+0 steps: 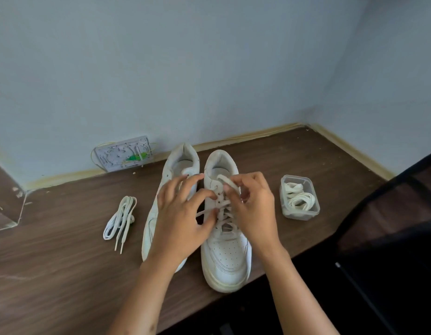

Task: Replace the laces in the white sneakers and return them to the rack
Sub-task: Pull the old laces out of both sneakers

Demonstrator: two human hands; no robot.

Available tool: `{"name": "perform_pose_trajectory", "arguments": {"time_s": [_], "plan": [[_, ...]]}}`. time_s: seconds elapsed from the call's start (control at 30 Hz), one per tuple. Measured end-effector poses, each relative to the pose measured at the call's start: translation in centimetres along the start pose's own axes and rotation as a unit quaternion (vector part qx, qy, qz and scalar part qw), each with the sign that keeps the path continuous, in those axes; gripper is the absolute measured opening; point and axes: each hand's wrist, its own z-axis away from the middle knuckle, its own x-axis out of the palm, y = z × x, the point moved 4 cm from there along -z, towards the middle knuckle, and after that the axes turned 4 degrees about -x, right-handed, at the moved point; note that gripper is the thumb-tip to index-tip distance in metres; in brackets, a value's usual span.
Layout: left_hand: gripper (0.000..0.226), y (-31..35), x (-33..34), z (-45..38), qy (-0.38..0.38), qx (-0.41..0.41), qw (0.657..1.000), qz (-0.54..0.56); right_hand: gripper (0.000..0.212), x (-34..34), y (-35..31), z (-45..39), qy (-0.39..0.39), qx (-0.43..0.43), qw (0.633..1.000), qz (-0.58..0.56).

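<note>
- Two white sneakers stand side by side at frame centre on a brown wood-grain tabletop, toes toward the camera, heels toward the wall.
- Right sneaker: toe cap in full view, lace crossed through the lower eyelets; upper eyelets partly covered by both hands.
- Left sneaker: mostly hidden behind the left hand and forearm, only heel collar, outer side and a bit of toe show; cannot tell if it has a lace.
- Left hand: fingers spread and bent over the gap between the shoes, thumb and a fingertip close on a lace strand at the right sneaker's inner eyelets; motion blur, so the exact pinch is hard to make out.
- Right hand: fingers curled, pinching the other lace end, which sticks up toward the sneaker's tongue; fingertips partly hidden behind the lace.
- Loose white lace bundle lies on the tabletop left of the shoes, well apart from them, aglets pointing toward the camera.
- Clear plastic tub right of the shoes, cream laces coiled inside, no lid on.
- Small grey plastic panel with a green bit leans on the wall, upper left of the shoes; detail too small to read.
- Dark mesh object cut off at the right edge, unclear what it is.
- Clear sheet corner cut off at the left edge.
</note>
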Motion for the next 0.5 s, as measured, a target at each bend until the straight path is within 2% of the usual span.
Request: {"name": "perform_pose_trajectory", "arguments": {"time_s": [0.07,0.13,0.27,0.3,0.37,0.43,0.5], "plan": [[0.023,-0.2,-0.2,0.1,0.005,0.005,1.000,0.001,0.008,-1.2,0.2,-0.6,0.016,0.057,0.990,-0.125],[0.031,-0.5,-0.5,0.2,0.006,0.016,1.000,0.000,0.006,-2.4,1.0,-1.0,0.057,0.115,0.969,-0.210],[0.046,-1.4,-0.8,0.2,0.020,0.012,0.999,-0.043,0.011,-4.4,3.1,-1.1,0.166,0.230,0.892,-0.352],[0.045,-1.7,-0.9,0.1,0.027,0.010,0.998,-0.053,0.013,-4.9,3.5,-1.0,0.189,0.249,0.879,-0.359],[0.038,-2.1,-1.1,0.1,0.034,0.006,0.998,-0.056,0.016,-5.9,4.4,-1.0,0.214,0.266,0.881,-0.327],[0.025,-2.0,-1.0,0.1,0.034,0.008,0.998,-0.043,0.019,-6.4,5.0,-0.9,0.202,0.266,0.907,-0.255],[0.015,-1.7,-0.7,0.0,0.026,0.008,1.000,-0.012,0.026,-6.1,5.7,-0.5,0.147,0.263,0.944,-0.137]]}}
